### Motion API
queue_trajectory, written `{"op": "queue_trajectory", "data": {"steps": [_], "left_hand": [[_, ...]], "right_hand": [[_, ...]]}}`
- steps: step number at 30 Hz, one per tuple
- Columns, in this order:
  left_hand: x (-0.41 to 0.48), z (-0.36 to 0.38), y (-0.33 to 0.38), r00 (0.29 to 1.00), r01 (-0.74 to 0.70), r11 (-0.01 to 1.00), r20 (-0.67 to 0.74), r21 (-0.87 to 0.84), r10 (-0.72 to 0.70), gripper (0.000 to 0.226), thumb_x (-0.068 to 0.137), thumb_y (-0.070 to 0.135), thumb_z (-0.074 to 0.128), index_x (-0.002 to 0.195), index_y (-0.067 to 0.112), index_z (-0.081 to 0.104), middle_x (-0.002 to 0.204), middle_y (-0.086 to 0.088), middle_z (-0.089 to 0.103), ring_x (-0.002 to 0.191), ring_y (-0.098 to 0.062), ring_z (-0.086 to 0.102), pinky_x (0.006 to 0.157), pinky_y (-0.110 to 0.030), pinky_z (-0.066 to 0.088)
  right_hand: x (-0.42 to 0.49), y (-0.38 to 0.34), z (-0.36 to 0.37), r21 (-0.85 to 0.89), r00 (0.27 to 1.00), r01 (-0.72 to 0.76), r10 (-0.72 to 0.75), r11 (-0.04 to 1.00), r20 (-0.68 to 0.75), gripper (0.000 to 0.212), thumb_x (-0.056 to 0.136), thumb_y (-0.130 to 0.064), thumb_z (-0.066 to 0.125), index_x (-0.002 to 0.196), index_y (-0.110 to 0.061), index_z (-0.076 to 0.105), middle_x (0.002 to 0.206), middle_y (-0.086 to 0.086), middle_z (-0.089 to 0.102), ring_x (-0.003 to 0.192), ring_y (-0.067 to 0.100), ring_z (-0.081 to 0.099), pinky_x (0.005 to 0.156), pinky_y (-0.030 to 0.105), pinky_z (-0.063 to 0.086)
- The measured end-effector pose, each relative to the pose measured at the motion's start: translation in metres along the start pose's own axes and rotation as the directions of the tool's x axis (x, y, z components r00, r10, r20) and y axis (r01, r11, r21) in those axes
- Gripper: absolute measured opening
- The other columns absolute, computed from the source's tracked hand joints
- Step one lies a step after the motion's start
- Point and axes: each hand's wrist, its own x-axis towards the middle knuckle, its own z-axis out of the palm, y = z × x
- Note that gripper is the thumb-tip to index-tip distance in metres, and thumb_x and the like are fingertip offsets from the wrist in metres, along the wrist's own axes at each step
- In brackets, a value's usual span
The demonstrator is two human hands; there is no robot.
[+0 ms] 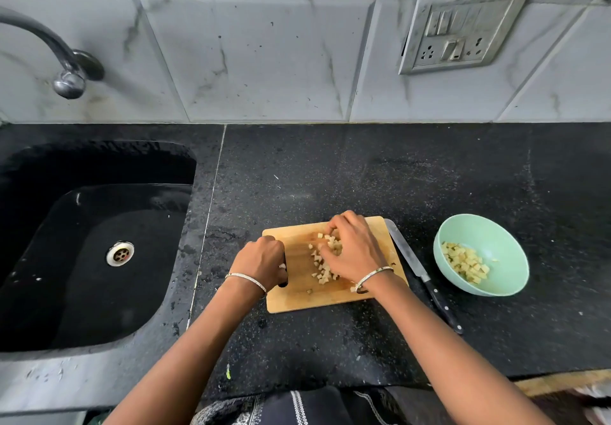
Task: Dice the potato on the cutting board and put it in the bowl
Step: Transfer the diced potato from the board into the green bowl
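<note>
Potato dice (322,261): I see a loose heap on the wooden cutting board (334,295), strung out from the far edge toward me, partly under my right hand; more dice (464,262) lie in the green bowl (496,242).
Board: long axis runs left to right on the black counter (330,173).
Right hand (353,249): palm down, fingers curled and cupped around the heap.
Left hand (261,261): clenched on the board's left edge at the handle slot.
Knife (418,269): flat on the counter between board and bowl, tip pointing away, handle toward me.
</note>
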Motion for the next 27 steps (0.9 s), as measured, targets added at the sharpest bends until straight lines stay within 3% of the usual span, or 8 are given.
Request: {"op": "queue_trajectory", "data": {"steps": [4, 8, 11, 14, 17, 19, 23, 27], "left_hand": [[0.003, -0.004, -0.001, 0.998, 0.023, 0.999, 0.053, -0.040, -0.020, 0.021, 0.070, 0.024, 0.074, 0.060, 0.018, 0.056, 0.078, -0.005, 0.056, 0.075, -0.032, 0.062, 0.059, -0.033, 0.047], [0.005, -0.005, -0.003, 0.996, 0.055, 0.995, 0.068, -0.083, -0.049, 0.015, 0.078, 0.022, 0.066, 0.074, 0.008, 0.064, 0.087, -0.009, 0.064, 0.082, -0.032, 0.063, 0.065, -0.033, 0.045], [0.002, -0.008, -0.008, 0.995, 0.090, 0.974, 0.066, -0.207, -0.077, 0.017, 0.084, 0.023, 0.062, 0.077, 0.009, 0.069, 0.079, -0.006, 0.071, 0.076, -0.025, 0.068, 0.068, -0.028, 0.048], [-0.001, -0.017, -0.007, 0.994, 0.112, 0.874, 0.060, -0.472, -0.095, 0.017, 0.087, 0.023, 0.068, 0.073, 0.013, 0.068, 0.063, 0.001, 0.071, 0.052, -0.010, 0.068, 0.059, -0.019, 0.053], [-0.001, -0.024, 0.007, 0.999, 0.040, 0.768, 0.028, -0.639, -0.029, 0.013, 0.085, 0.020, 0.073, 0.077, 0.010, 0.069, 0.063, -0.003, 0.071, 0.053, -0.013, 0.069, 0.058, -0.027, 0.059], [0.001, -0.025, 0.023, 0.999, -0.012, 0.792, 0.030, -0.611, 0.038, 0.006, 0.087, 0.011, 0.069, 0.083, 0.007, 0.072, 0.068, -0.005, 0.072, 0.058, -0.017, 0.070, 0.061, -0.031, 0.060], [0.002, -0.020, 0.041, 0.996, -0.079, 0.885, -0.071, -0.459, 0.052, 0.027, 0.088, -0.001, 0.053, 0.094, 0.012, 0.076, 0.086, -0.006, 0.075, 0.077, -0.022, 0.070, 0.071, -0.028, 0.055], [0.002, -0.017, 0.039, 0.997, 0.004, 0.902, -0.063, -0.433, -0.035, 0.021, 0.089, 0.022, 0.065, 0.109, 0.018, 0.069, 0.107, -0.001, 0.068, 0.091, -0.019, 0.064, 0.074, -0.024, 0.045]], "right_hand": [[-0.001, -0.009, 0.021, -0.108, 0.997, 0.081, -0.079, 0.991, 0.025, 0.041, 0.088, -0.055, 0.052, 0.112, -0.021, 0.054, 0.112, -0.003, 0.051, 0.100, 0.015, 0.047, 0.082, 0.031, 0.047], [-0.024, -0.015, 0.033, -0.129, 0.970, 0.235, -0.240, 0.963, -0.026, 0.019, 0.093, -0.024, 0.059, 0.106, -0.011, 0.060, 0.112, 0.003, 0.057, 0.100, 0.020, 0.051, 0.082, 0.036, 0.051], [-0.034, -0.004, 0.034, -0.117, 0.958, 0.281, -0.286, 0.953, -0.027, 0.008, 0.091, -0.017, 0.061, 0.096, -0.011, 0.063, 0.106, 0.001, 0.060, 0.096, 0.018, 0.051, 0.078, 0.034, 0.052], [-0.032, 0.009, 0.021, 0.009, 0.980, 0.192, -0.191, 0.981, -0.052, 0.010, 0.089, -0.022, 0.064, 0.096, -0.016, 0.065, 0.100, -0.005, 0.062, 0.095, 0.011, 0.053, 0.085, 0.029, 0.049], [-0.025, 0.021, -0.004, 0.145, 0.991, 0.035, -0.015, 0.989, -0.133, 0.007, 0.089, -0.023, 0.062, 0.093, -0.020, 0.066, 0.092, -0.010, 0.062, 0.089, 0.006, 0.055, 0.080, 0.019, 0.044], [-0.019, 0.031, -0.017, 0.157, 0.978, -0.053, 0.083, 0.986, -0.190, 0.004, 0.088, -0.019, 0.063, 0.087, -0.019, 0.066, 0.086, -0.010, 0.061, 0.081, 0.006, 0.055, 0.072, 0.018, 0.044], [-0.011, 0.050, -0.020, 0.102, 0.975, -0.168, 0.181, 0.980, -0.127, 0.008, 0.091, -0.019, 0.059, 0.093, -0.016, 0.067, 0.094, -0.003, 0.062, 0.090, 0.016, 0.058, 0.081, 0.033, 0.049], [-0.015, 0.043, -0.017, 0.007, 0.988, -0.153, 0.153, 0.988, -0.020, 0.029, 0.101, -0.029, 0.043, 0.115, -0.014, 0.064, 0.115, 0.000, 0.060, 0.110, 0.019, 0.055, 0.094, 0.030, 0.041]]}}
